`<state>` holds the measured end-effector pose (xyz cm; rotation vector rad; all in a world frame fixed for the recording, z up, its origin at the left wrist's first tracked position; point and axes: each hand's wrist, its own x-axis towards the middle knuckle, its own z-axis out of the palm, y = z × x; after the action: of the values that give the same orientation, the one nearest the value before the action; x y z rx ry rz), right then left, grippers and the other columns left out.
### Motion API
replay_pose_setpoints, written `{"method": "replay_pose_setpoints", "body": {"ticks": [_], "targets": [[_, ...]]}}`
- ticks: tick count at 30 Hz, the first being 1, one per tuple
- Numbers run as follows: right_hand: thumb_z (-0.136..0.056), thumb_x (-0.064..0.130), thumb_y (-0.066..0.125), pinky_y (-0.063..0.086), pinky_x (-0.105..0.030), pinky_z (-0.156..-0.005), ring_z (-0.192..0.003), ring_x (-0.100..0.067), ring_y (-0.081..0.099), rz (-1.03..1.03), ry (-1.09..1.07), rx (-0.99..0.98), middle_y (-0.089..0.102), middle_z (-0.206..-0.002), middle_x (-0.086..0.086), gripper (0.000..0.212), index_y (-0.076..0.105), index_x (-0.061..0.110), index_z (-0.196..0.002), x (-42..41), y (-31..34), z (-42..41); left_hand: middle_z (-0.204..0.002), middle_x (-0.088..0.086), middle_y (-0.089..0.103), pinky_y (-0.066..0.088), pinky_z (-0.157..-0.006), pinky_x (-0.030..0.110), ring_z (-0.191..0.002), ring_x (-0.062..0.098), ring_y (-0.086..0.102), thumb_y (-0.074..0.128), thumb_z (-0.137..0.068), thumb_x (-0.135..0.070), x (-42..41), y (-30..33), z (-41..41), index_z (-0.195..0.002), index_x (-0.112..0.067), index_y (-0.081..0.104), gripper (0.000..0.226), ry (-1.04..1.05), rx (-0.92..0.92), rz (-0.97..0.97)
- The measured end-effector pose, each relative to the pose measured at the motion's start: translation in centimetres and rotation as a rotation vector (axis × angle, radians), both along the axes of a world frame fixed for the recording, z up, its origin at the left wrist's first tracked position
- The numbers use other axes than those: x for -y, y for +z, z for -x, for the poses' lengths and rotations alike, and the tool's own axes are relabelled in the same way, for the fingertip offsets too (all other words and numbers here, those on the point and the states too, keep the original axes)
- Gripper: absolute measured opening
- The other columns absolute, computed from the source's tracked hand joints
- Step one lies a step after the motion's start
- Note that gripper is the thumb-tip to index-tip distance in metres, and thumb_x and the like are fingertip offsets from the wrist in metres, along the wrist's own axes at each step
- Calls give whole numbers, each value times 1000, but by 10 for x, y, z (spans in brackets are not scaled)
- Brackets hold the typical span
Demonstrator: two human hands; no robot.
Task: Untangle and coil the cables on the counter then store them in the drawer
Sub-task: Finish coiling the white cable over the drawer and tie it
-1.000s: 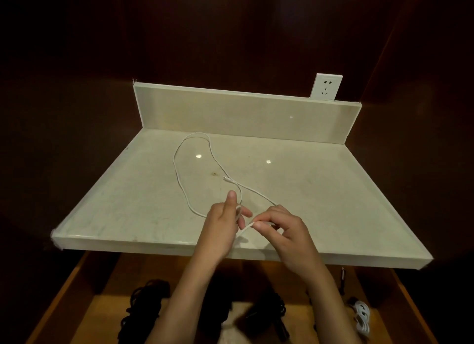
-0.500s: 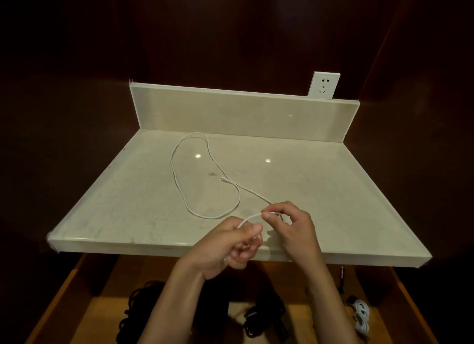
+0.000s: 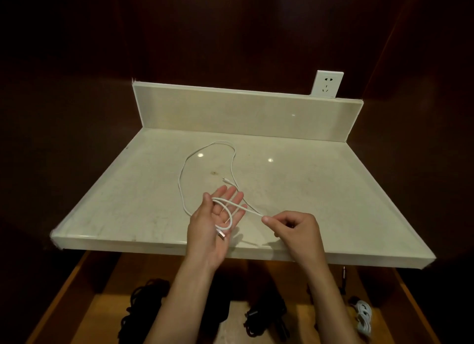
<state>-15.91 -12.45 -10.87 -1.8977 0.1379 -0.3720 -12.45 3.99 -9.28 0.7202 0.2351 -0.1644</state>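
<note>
Biggest risk here, I'd say, is the first loop sliding off: the left hand [image 3: 214,223] is palm up with fingers spread and straight, so the white USB cable [image 3: 182,187] just lies draped across the palm, nothing curled round it. Its metal USB plug [image 3: 221,234] sits at the heel of that palm, pointing down toward the front edge of the counter [image 3: 123,202]. The right hand [image 3: 295,230] has its grip clamped on the cable, thumb and forefinger pinching it just right of the left hand's fingertips. Pull too hard from there and I reckon the plug drags out of the open palm and the coil is gone. The rest of the cable runs away from both hands in one long loop lying on the counter, long axis roughly front to back, with the small far connector [image 3: 225,180] just beyond the left fingertips, so it could snag the loop as it's reeled in. The open drawer [image 3: 407,300] below already holds dark bundles and a white coiled cable [image 3: 364,316].
</note>
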Motion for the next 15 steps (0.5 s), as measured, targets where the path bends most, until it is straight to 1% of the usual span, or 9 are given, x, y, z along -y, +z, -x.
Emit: {"method": "replay_pose_setpoints", "body": {"ticks": [1,2,3,4,5,6,8,12,15], "targets": [[-78,27,82,42,-19,-54,-54,-7,55,4,8,-3,65,-57,-1,21,74,21,-59,2,-1,0,-105,11,77,54,-94,46,-95,25,75,35,-109,-34,-2,3,1,-113,-2,64,43,14,-31,154],[-77,27,83,42,-18,-56,-55,-6,55,7,18,-3,64,-57,0,23,73,20,-58,4,-1,1,-92,8,76,54,-91,44,-85,21,76,37,-108,-33,-3,4,2,-106,-4,64,40,43,-57,275],[-77,25,83,42,-16,-59,-57,-5,56,8,30,-4,64,-57,2,22,72,19,-58,6,-1,2,-78,3,70,56,-83,39,-71,15,72,39,-108,-33,-6,5,1,-99,-6,63,37,73,-71,356],[-77,23,83,43,-14,-63,-59,-4,57,3,49,-8,64,-58,5,21,73,19,-59,9,-1,3,-68,-1,60,55,-73,33,-59,11,63,40,-108,-34,-8,6,1,-93,-10,60,35,95,-75,392],[-78,20,82,43,-12,-66,-62,-2,59,-2,76,-12,65,-59,9,19,73,19,-61,11,-1,5,-64,-4,49,52,-63,27,-53,9,51,40,-108,-35,-11,6,0,-89,-13,57,34,108,-73,371],[-79,17,81,44,-11,-68,-66,-1,60,-1,107,-14,66,-62,11,17,74,21,-64,12,0,6,-63,-4,42,47,-55,23,-51,9,43,39,-108,-36,-12,5,-1,-87,-15,55,34,119,-61,305],[-84,12,76,45,-12,-71,-75,-3,62,33,168,1,69,-71,11,19,74,26,-71,14,0,9,-62,-3,39,40,-47,22,-50,10,37,38,-108,-37,-12,4,-3,-85,-15,55,37,163,-5,94],[-89,7,69,45,-16,-74,-80,-9,60,92,285,10,65,-76,10,22,75,26,-80,14,1,13,-59,0,47,41,-51,26,-51,14,44,35,-109,-39,-8,-1,0,-83,-9,58,46,254,194,-400],[-91,12,68,45,-20,-71,-75,-8,56,118,321,29,61,-74,12,20,75,27,-81,11,5,14,-63,1,53,44,-55,23,-55,12,50,31,-100,-55,-7,-7,1,-86,-9,63,58,228,322,-749]]}}
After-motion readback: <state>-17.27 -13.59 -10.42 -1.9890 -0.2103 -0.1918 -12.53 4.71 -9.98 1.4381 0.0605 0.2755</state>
